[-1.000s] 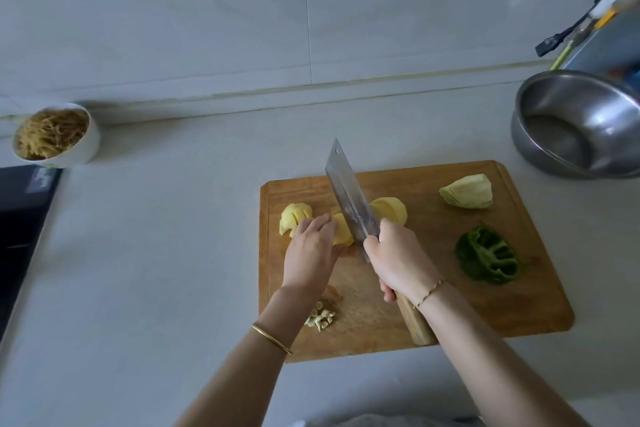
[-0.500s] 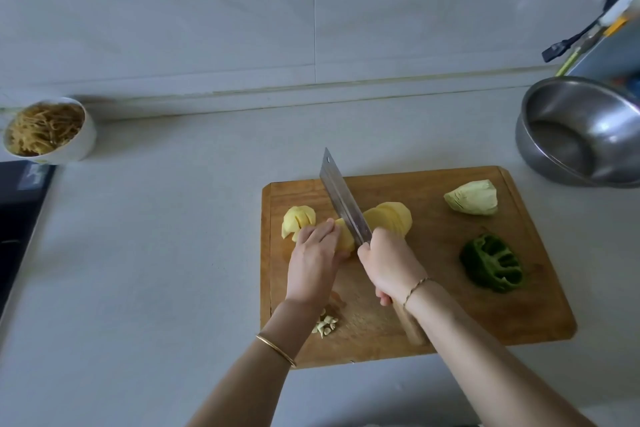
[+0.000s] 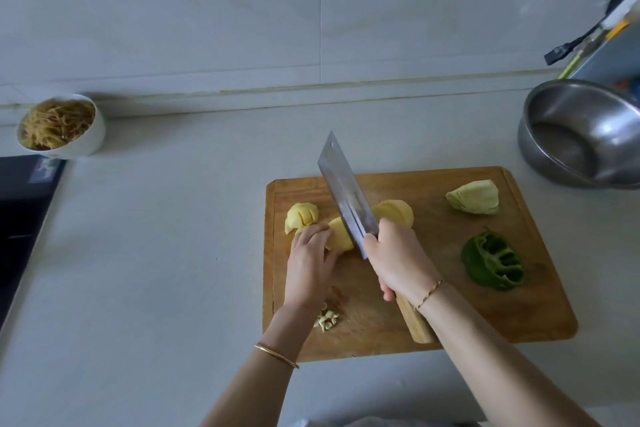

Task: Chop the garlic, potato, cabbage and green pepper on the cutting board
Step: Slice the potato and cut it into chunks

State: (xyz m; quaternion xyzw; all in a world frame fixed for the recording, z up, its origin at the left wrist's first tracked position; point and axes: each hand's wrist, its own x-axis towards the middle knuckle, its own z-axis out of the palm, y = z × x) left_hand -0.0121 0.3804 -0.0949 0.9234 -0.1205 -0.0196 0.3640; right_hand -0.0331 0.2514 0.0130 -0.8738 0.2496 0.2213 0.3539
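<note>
A wooden cutting board (image 3: 381, 333) lies on the counter. My right hand (image 3: 398, 260) grips the wooden handle of a cleaver (image 3: 346, 194), whose blade stands in a peeled yellow potato piece (image 3: 341, 234). My left hand (image 3: 310, 263) holds that piece with curled fingers. Cut potato slices (image 3: 398, 211) lie right of the blade, and a sliced potato chunk (image 3: 301, 215) lies at the left. Chopped garlic (image 3: 327, 319) sits near my left wrist. A cabbage wedge (image 3: 474, 197) and half a green pepper (image 3: 493, 265) rest on the board's right side.
A steel bowl (image 3: 581, 135) stands off the board's far right corner, with utensils (image 3: 585, 38) behind it. A white bowl of shredded food (image 3: 60, 126) sits at the far left by the wall. A black stovetop (image 3: 20, 211) fills the left edge.
The cleaver blade has shifted slightly left along the potato, leaving more slices on its right. Both hands stay on the potato and handle.
</note>
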